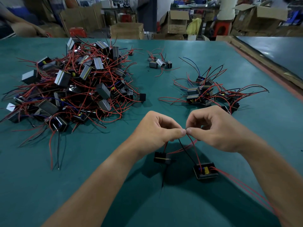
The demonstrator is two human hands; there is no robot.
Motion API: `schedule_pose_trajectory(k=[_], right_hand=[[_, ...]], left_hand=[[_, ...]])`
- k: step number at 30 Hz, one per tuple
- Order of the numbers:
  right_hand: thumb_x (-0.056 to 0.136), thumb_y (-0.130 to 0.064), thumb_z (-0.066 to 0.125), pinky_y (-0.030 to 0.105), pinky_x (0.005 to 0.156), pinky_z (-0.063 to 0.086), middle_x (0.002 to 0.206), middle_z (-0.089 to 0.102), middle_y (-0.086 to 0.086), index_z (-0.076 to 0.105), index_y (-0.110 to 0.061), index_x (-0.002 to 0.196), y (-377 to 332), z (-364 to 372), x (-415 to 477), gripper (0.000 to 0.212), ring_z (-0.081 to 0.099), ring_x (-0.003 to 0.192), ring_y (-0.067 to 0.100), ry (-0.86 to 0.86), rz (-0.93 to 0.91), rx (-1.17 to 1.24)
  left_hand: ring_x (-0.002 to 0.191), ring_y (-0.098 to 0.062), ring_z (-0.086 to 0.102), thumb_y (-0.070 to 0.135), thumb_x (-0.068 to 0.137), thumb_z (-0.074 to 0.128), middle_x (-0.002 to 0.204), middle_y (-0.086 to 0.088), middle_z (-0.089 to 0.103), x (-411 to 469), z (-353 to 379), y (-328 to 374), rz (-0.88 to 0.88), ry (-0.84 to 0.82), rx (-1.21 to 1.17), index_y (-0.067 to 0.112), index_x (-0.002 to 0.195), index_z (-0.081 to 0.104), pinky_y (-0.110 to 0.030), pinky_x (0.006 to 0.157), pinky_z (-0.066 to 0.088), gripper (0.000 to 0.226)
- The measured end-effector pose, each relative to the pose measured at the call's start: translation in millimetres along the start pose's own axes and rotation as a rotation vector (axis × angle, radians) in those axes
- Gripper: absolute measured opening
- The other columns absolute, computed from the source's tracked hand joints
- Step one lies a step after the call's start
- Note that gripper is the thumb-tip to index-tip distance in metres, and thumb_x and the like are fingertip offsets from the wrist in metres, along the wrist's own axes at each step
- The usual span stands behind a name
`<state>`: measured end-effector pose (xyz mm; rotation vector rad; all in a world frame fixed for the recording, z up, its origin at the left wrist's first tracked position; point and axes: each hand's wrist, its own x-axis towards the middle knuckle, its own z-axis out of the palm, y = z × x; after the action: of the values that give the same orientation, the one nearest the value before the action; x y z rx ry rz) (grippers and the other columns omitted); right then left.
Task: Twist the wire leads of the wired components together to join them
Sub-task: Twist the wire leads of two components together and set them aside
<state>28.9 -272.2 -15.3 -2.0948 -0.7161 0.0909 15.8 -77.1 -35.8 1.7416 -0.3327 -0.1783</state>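
Left hand (157, 128), right hand (213, 129), fingers (179, 132) pinching leads (193, 145)

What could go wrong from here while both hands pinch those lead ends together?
1. The left hand and right hand pinch the wire leads only at their tips, so they may slip apart before the twist holds.
2. The black lead runs close beside them and could get caught in the joint.
3. The long red leads from the larger component trail along the right forearm; a snag could tug it.
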Motion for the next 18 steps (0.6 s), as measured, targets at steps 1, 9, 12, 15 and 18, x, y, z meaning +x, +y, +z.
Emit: schedule_pose_trajectory(k=[1,9,12,15,18], right_hand=[[0.079,-0.014,0.065,0.026,0.054,0.044,0.061,0.062,0.004,0.063,-0.016,0.066,-1,-1,0,0.013,0.053,0.057,0.011,-0.011,0.013,-0.006],[0.078,-0.024,0.065,0.043,0.066,0.058,0.065,0.065,-0.01,0.067,-0.025,0.072,20,-21,10,0.006,0.059,0.06,0.012,0.951,0.197,0.051],[0.074,-0.034,0.06,0.053,0.083,0.056,0.079,0.065,-0.012,0.064,-0.016,0.114,31,-39,10,0.044,0.068,0.08,0.024,1.068,0.424,0.066],[0.079,-0.024,0.063,0.049,0.083,0.056,0.095,0.065,-0.005,0.052,-0.015,0.13,30,-28,13,0.052,0.064,0.08,0.018,0.924,0.413,0.019],[0.079,-0.019,0.064,0.046,0.077,0.057,0.088,0.067,-0.005,0.064,-0.026,0.105,21,-9,14,0.026,0.062,0.07,0.013,0.785,0.272,-0.074]], left_hand=[[0.045,0.0,0.04,0.009,0.083,0.076,0.049,0.01,0.056,0,1,-1,0.013,-0.001,0.012,0.015,0.066,0.074,-0.013,0.045,0.032,0.018],[0.051,-0.009,0.051,0.018,0.088,0.071,0.068,0.002,0.066,12,-12,-1,0.044,0.528,0.048,0.021,0.098,0.066,-0.026,0.056,0.044,0.012],[0.06,-0.009,0.057,0.024,0.088,0.066,0.071,0.007,0.066,13,-36,-3,0.015,0.783,0.059,0.026,0.12,0.049,-0.036,0.068,0.051,0.036],[0.066,-0.011,0.06,0.022,0.087,0.063,0.069,0.013,0.064,14,-52,-7,-0.047,0.894,-0.018,0.031,0.138,0.031,-0.038,0.07,0.053,0.062],[0.052,-0.012,0.057,0.018,0.087,0.059,0.064,0.014,0.065,17,-68,-14,-0.124,0.927,-0.129,0.031,0.148,0.014,-0.027,0.05,0.05,0.077]])
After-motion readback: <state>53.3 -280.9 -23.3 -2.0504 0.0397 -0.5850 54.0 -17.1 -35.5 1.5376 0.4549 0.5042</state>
